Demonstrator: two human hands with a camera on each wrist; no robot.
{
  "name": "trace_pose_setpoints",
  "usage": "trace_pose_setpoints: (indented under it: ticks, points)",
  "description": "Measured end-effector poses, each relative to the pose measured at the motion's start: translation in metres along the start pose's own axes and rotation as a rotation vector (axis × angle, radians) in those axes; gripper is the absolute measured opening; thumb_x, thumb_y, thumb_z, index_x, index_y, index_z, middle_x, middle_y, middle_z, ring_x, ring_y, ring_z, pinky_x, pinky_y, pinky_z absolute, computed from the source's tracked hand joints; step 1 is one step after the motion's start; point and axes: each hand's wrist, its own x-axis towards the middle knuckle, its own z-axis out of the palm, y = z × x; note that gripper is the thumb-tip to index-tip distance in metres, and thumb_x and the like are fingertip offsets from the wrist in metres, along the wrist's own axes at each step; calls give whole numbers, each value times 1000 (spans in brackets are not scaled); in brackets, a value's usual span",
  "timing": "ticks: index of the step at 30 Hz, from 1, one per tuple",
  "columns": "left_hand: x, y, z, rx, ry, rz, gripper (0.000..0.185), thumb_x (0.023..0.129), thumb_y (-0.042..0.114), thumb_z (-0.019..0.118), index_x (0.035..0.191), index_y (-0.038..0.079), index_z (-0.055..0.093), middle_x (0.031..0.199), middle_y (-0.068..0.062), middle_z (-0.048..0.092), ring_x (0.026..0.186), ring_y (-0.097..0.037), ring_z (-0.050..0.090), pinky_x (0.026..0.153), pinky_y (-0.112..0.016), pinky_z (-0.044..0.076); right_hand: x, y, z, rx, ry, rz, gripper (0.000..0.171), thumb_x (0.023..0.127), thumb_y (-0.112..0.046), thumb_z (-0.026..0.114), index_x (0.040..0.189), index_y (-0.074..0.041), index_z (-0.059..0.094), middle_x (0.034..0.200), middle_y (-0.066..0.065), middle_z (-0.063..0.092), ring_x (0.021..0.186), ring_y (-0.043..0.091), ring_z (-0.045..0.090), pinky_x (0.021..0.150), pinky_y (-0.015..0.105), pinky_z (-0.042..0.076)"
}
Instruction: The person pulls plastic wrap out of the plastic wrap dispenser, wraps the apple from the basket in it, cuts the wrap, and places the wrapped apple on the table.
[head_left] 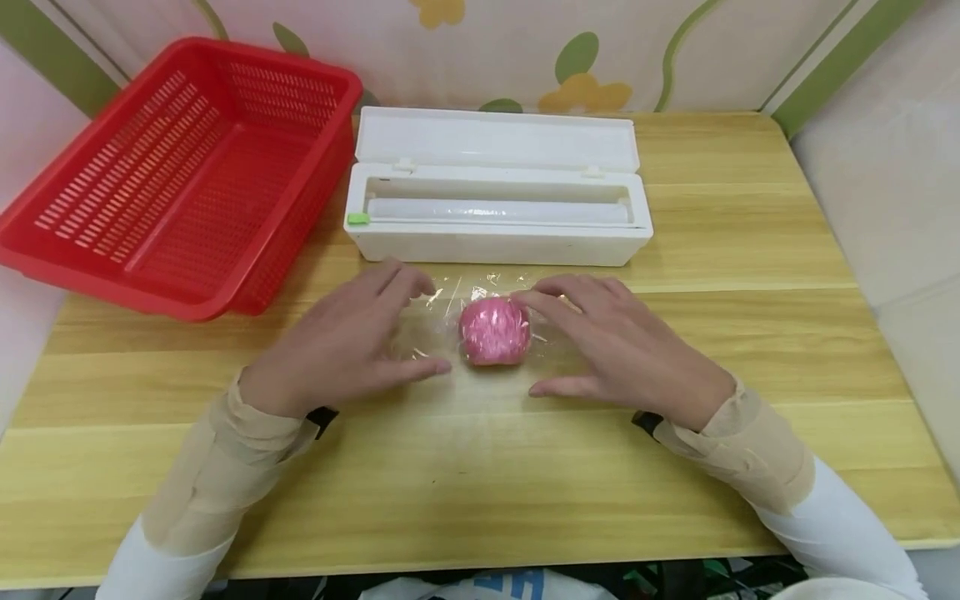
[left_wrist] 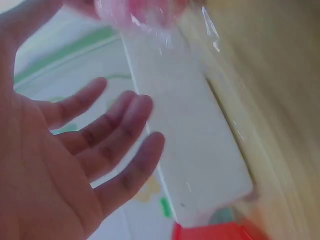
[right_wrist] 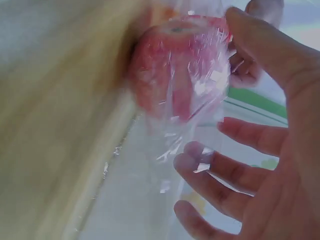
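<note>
A pink-red apple (head_left: 493,331) sits at the middle of the wooden counter (head_left: 480,467), swathed in a sheet of clear cling film (head_left: 442,321) that spreads onto the wood on both sides of it. The right wrist view shows the film wrinkled tight over the apple's skin, with loose film trailing off beside it.

The left hand (head_left: 341,346) lies at the apple's 9 o'clock, palm down, fingers (head_left: 405,279) straight and released, over the film's left part and a little apart from the fruit. The left wrist view shows the same fingers spread and slack, clasping nothing.

The right hand (head_left: 626,346) lies at the apple's 3 o'clock, also palm down with its fingers (head_left: 558,292) stretched out and relaxed. Their tips reach the top right of the wrapped apple and look to touch the film there; the thumb points toward 9 o'clock along the counter below the fruit.

At the apple's 12 o'clock stands a white cling-film dispenser box (head_left: 498,237), its lid tipped open at the back, the roll (head_left: 498,210) lying inside, a small green tab (head_left: 358,218) at its left end. At about 10 o'clock a red slotted plastic basket (head_left: 180,167) rests on the counter's far left corner, just beside the box.
</note>
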Motion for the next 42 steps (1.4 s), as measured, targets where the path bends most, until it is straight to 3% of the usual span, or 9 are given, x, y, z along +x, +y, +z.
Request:
trace_pose_setpoints:
  ticks: [2,6,10,16,21,29,33,38,42]
  points:
    - [1,4,5,22,26,66,77,83,55,86,136,8,55,132,-10,61,114,-24,62,95,-42,59,-2,-1,-1,-28,24,-10,100,77,-62,88,158,-21,46,147,11,57,138,32,54,113,59,44]
    - [8,11,22,101,71,163,86,80,50,91,145,8,53,143,-11,57,130,-28,55,108,-45,54,-1,-3,5,-66,65,-34,101,76,-57,91,157,-17,46,145,14,58,136,33,55,109,58,47]
    - [14,13,37,176,105,176,88,80,48,91,149,9,53,146,-9,58,136,-29,52,112,-48,50,4,-3,14,-85,99,-50,94,80,-52,91,154,-14,49,143,15,60,133,34,57,109,56,47]
    - [20,16,50,166,193,165,71,84,42,90,138,9,60,133,-8,66,126,-27,58,107,-45,52,8,-2,21,-79,173,-96,81,82,-45,90,147,-9,57,136,15,65,127,33,61,108,53,49]
    - [19,17,47,132,199,152,63,87,44,87,134,9,62,125,-7,69,120,-26,59,98,-43,52,9,-1,18,-18,157,-88,75,85,-44,88,147,-12,59,136,10,68,127,31,62,109,53,47]
    - [16,13,32,-33,69,76,61,94,48,78,137,10,58,120,-5,70,119,-28,62,97,-48,55,12,0,9,154,15,26,56,96,-46,76,140,-15,59,136,4,69,132,28,61,116,55,42]
    - [18,8,29,-78,39,46,54,97,46,75,134,12,57,118,-5,71,124,-31,62,98,-51,56,16,3,8,169,-5,49,58,97,-47,74,145,-17,60,142,5,63,135,28,57,118,56,41]
    - [24,3,28,-18,49,33,47,100,46,71,133,13,64,123,-7,72,125,-31,60,102,-51,53,21,6,8,115,12,26,73,87,-53,84,147,-17,62,134,8,61,126,28,56,112,57,43]
    - [28,1,27,79,107,37,46,101,45,69,133,12,68,128,-10,69,124,-32,59,102,-51,53,25,9,10,64,6,3,88,81,-54,89,152,-17,54,137,6,63,131,28,56,113,55,42]
